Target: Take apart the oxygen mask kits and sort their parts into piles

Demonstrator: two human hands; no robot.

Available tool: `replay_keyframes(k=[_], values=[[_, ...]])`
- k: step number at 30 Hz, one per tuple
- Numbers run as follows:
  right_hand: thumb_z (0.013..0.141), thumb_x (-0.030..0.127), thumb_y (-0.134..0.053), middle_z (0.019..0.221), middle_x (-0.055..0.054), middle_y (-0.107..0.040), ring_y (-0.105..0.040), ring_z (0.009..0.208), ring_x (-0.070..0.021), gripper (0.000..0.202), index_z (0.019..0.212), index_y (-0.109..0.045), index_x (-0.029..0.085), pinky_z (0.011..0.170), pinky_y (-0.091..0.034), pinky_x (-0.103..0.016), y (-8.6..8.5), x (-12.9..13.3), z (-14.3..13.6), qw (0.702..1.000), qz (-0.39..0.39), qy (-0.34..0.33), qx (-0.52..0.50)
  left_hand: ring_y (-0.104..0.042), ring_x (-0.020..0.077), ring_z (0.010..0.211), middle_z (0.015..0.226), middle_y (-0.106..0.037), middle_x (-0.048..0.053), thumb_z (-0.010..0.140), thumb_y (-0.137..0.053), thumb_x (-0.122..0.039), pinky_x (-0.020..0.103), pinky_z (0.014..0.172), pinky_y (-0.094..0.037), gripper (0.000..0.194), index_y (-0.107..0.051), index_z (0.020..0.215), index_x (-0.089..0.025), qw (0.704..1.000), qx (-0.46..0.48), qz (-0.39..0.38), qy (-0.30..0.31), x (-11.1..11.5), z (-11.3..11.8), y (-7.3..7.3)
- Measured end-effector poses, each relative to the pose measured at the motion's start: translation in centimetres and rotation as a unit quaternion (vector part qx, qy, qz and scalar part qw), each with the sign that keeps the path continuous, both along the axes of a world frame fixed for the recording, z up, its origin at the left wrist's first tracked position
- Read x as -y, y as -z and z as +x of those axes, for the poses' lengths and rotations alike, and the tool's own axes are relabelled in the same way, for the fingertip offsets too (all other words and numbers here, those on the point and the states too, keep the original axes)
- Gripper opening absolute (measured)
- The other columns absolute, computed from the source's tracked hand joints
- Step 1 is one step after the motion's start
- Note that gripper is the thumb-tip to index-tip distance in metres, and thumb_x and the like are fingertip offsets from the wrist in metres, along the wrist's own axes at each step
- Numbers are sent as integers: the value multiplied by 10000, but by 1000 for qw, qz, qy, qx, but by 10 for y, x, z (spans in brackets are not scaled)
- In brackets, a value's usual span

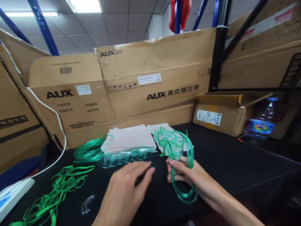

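Closed around a clear green oxygen mask with coiled tubing [185, 147] is my right hand [185, 172], held above the black table. A loop of the tubing hangs below the fingers, and a green strap dangles at the top. My left hand [127, 185] hovers to the left with nothing in it, fingers stretched forward and thumb apart. Just beyond it lies a row of nested clear green masks [127, 157]. White plastic bags [131, 136] are stacked behind these masks, and another white bag [162, 127] lies partly hidden behind the held mask.
Coiled green tubing [89, 151] rests left of the bags. Green elastic straps [63, 185] and thin metal strips [87, 204] lie at the left. Cardboard panels [150, 78] wall the back. An open carton [218, 116] and a bottle [261, 122] stand at the right.
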State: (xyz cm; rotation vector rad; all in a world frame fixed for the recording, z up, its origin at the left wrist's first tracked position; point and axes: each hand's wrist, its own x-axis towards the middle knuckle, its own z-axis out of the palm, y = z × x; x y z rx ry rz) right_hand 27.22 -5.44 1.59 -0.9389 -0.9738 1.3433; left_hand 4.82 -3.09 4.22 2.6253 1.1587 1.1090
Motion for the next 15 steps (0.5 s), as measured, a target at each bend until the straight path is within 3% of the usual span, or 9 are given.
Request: replay_keyframes(k=[3, 6, 9, 15], values=[[803, 475, -848, 765, 1, -665, -688, 679, -164, 369, 858, -686, 147, 687, -574, -301, 10, -6, 12, 1000, 4, -1, 3, -717, 255, 1158, 1251, -767, 32, 1047, -538, -427, 367, 1022, -548, 326, -760, 1228, -272, 988, -114, -65, -81, -31, 19, -35], [824, 498, -826, 780, -10, -666, -687, 695, -175, 385, 871, -684, 143, 702, -571, -321, 14, -7, 12, 1000, 14, -23, 14, -648, 333, 1270, 1321, -720, 147, 1042, -513, -499, 430, 1060, -501, 487, -667, 1385, -190, 964, -190, -103, -158, -69, 47, -54], [843, 520, -801, 785, -21, -669, -685, 687, -174, 406, 833, -668, 136, 699, -556, -317, 15, -5, 11, 999, 25, -39, 25, -630, 397, 1266, 1275, -707, 241, 995, -574, -562, 503, 1027, -507, 572, -690, 1310, -99, 946, -235, -128, -182, -102, 71, -56], [860, 471, -794, 796, -18, -665, -693, 694, -178, 366, 862, -666, 128, 711, -549, -318, 15, -4, 14, 998, 32, -44, 24, -669, 263, 1125, 1277, -667, 110, 1005, -643, -413, 501, 975, -555, 359, -649, 1254, -155, 916, -310, -175, -187, -134, 84, -49]])
